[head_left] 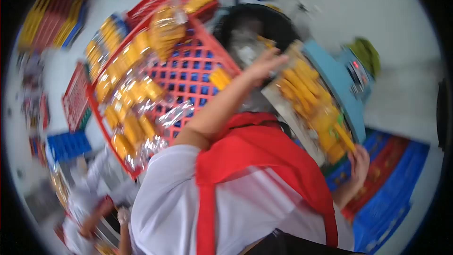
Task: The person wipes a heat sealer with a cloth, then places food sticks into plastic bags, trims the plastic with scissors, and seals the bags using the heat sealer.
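Observation:
My left hand [265, 67] is stretched out with its fingers apart, between a black tub [236, 19] and a tray [279, 105], holding nothing that I can see. At the tray's near end, my right hand [360, 164] pinches a thick yellow stick [344, 137] by one end. Many similar yellow sticks [302, 87] are piled in the tray, and blur hides exactly what they are. The tray sits against a light-blue weighing scale [330, 78] with a red lit display. Clear plastic and yellow bits [247, 52] show in the tub.
A red lattice crate [203, 73] on the left holds several clear bags of yellow sticks [134, 130]. A yellow piece [219, 78] lies near its right side. Blue and red crates [389, 184] stand at the right. Another person [85, 208] is at the lower left.

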Motion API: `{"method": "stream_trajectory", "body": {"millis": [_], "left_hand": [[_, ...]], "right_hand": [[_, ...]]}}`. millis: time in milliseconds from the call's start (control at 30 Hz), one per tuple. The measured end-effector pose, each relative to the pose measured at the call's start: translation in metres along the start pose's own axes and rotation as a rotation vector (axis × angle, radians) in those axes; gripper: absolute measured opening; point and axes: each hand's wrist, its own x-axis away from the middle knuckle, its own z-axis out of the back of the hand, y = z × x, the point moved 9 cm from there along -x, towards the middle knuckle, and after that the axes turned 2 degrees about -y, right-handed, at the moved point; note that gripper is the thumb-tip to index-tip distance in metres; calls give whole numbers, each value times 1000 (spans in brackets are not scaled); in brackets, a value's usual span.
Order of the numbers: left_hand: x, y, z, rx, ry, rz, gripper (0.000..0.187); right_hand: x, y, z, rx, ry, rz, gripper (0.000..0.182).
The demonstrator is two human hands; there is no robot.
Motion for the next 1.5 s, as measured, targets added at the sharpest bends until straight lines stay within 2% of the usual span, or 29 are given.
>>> {"method": "stream_trajectory", "body": {"millis": [33, 100, 233, 467, 567, 633, 667, 733, 800, 833, 900, 1033, 1133, 1167, 1200, 1233, 1300, 1333, 1400, 1433, 1500], "left_hand": [[-11, -8, -2, 12, -53, -19, 89], [-9, -6, -13, 8, -105, 79, 85], [-13, -11, -27, -32, -192, 143, 80], [-17, -16, -28, -44, -193, 172, 76], [-9, -10, -28, -16, -221, 102, 76], [0, 6, -37, 169, -401, -95, 77], [3, 8, -34, 168, -394, -96, 77], [18, 39, -35, 311, -457, -286, 84], [34, 67, -37, 395, -489, -356, 87], [43, 84, -37, 478, -528, -422, 90], [47, 90, -34, 511, -535, -416, 92], [59, 92, -36, 363, -520, -395, 95], [74, 97, -27, 215, -503, -443, 92], [77, 98, -24, 213, -499, -448, 92], [77, 95, -23, 130, -486, -400, 90], [78, 91, -24, 47, -473, -352, 89], [82, 92, -34, -12, -507, -376, 82], [77, 92, -29, 47, -439, -395, 78], [70, 90, -17, 196, -339, -385, 65], [70, 93, -14, 197, -335, -392, 65], [71, 90, -11, 76, -335, -319, 69]], "right_hand": [[-8, 11, 1, 28, -50, 50, 20], [-10, 23, -13, 30, -37, 13, 18], [-8, 35, -39, -55, -6, 32, 18], [-17, 57, -71, -310, 120, 158, 19], [-15, 52, -83, -410, 159, 233, 19], [-12, 38, -91, -440, 166, 258, 19], [-8, 18, -95, -459, 142, 340, 19], [2, -15, -94, -480, 111, 418, 20], [19, -64, -98, -262, -10, 687, 24], [20, -76, -99, -268, -16, 692, 24], [26, -100, -113, -158, -138, 773, 27], [21, -105, -127, -76, -211, 760, 28], [20, -99, -136, -195, -211, 770, 30], [20, -99, -138, -330, -199, 765, 31], [20, -97, -139, -464, -187, 757, 33], [19, -91, -144, -466, -191, 761, 33], [26, -90, -157, -266, -172, 885, 37], [31, -93, -163, -266, -175, 889, 37], [38, -96, -188, -95, -224, 762, 40], [41, -102, -192, -94, -230, 767, 40], [43, -101, -225, 80, -507, 670, 45]]}}
